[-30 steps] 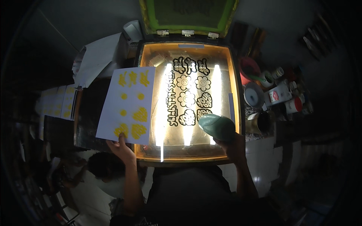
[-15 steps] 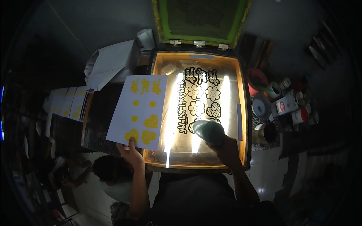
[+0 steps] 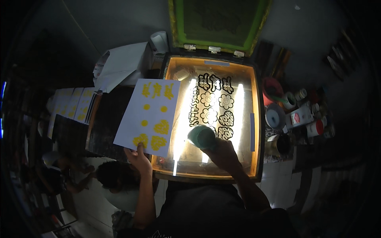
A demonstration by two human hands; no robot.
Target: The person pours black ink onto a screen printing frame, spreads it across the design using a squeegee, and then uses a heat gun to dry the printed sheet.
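My left hand [image 3: 139, 156] holds the near edge of a white sheet [image 3: 151, 115] printed with yellow shapes, lifted over the left rim of a lit light box [image 3: 256, 119]. My right hand [image 3: 223, 152] grips a green cloth wad [image 3: 201, 137] pressed on the glass of the box. On the glass lies a film with black flower and letter shapes [image 3: 214, 105], just beyond the wad. A green-framed screen [image 3: 218, 23] stands hinged open at the far side of the box.
Several jars, cups and a red tub [image 3: 295, 113] crowd the right side. White paper [image 3: 121, 65] lies at the far left of the box. A row of yellow-printed sheets [image 3: 73, 105] lies at left. Another person [image 3: 111, 174] crouches below left.
The printed sheet has stayed in my left hand while my right hand with the cloth shifted slightly across the glass. My head has moved, so the whole scene sits lower-right in view.
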